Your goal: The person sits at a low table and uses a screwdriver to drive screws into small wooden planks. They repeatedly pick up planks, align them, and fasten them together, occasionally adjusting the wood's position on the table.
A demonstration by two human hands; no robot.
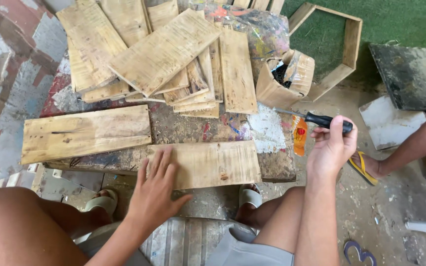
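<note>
My left hand (155,189) lies flat, fingers apart, on the near end of a short wooden plank (213,162) at the front edge of a paint-stained low table (183,125). My right hand (331,148) is raised to the right of the table and grips a black-handled screwdriver (321,119), its metal shaft pointing left towards a small cardboard box (284,79). A longer plank (85,133) lies to the left on the table.
A pile of several wooden boards (149,54) covers the back of the table. A wooden hexagon frame (343,47) rests on green matting behind. Another person's leg and foot in a yellow sandal (371,167) are at right, near a white slab (388,123).
</note>
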